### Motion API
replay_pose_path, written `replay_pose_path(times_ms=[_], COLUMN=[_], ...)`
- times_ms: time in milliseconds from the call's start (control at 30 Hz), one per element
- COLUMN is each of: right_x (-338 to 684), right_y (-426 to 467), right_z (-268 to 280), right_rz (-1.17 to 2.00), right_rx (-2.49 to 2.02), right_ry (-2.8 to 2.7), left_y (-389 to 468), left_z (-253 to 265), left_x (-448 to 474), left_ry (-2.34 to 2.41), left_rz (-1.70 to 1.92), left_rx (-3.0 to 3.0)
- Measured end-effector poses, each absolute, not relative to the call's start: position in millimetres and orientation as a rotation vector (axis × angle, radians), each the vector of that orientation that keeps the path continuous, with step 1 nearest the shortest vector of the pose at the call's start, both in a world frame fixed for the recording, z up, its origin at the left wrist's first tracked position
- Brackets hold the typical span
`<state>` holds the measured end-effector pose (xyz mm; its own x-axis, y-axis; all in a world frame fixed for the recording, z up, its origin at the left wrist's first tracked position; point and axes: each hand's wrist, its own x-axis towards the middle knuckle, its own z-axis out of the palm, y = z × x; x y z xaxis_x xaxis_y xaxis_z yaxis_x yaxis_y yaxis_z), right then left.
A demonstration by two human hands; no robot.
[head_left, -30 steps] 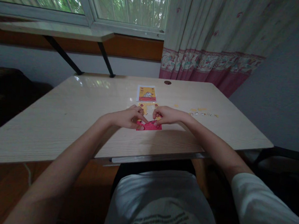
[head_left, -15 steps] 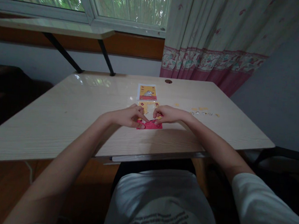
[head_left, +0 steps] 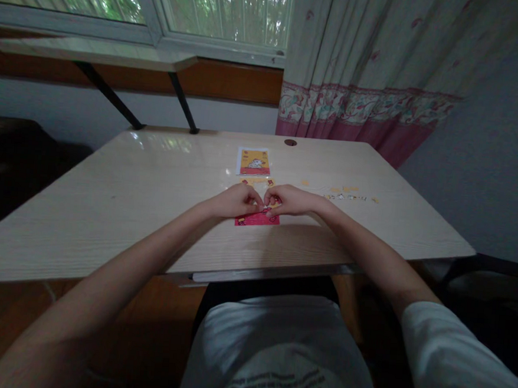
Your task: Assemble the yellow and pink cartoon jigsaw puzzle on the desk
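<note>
With fingers curled nearly closed, though I cannot tell if they pinch anything, the left hand (head_left: 241, 201) and right hand (head_left: 289, 200) seemingly steady the puzzle (head_left: 257, 220) beneath, picture card (head_left: 256, 163) beyond for reference, loose pieces (head_left: 350, 197) rightward within reach.

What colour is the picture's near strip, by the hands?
Mostly pinkish red. The near strip shows best in the head view, the only one.
</note>
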<state>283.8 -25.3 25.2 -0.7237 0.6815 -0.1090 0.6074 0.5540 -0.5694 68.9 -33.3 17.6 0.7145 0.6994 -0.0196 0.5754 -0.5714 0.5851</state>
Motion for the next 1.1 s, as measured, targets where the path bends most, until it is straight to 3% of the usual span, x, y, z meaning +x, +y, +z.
replay_pose_path(times_ms=[567, 1100], right_x=[291, 287], right_y=[-28, -28], right_z=[27, 28], right_rz=[0.886, 0.945], right_rx=[-1.156, -1.254], right_ry=[-2.634, -2.611], left_y=[-36, -33], left_z=[17, 17], left_x=[84, 91], left_ry=[1.223, 1.161], left_rz=[0.287, 0.317], left_rx=[2.187, 1.868])
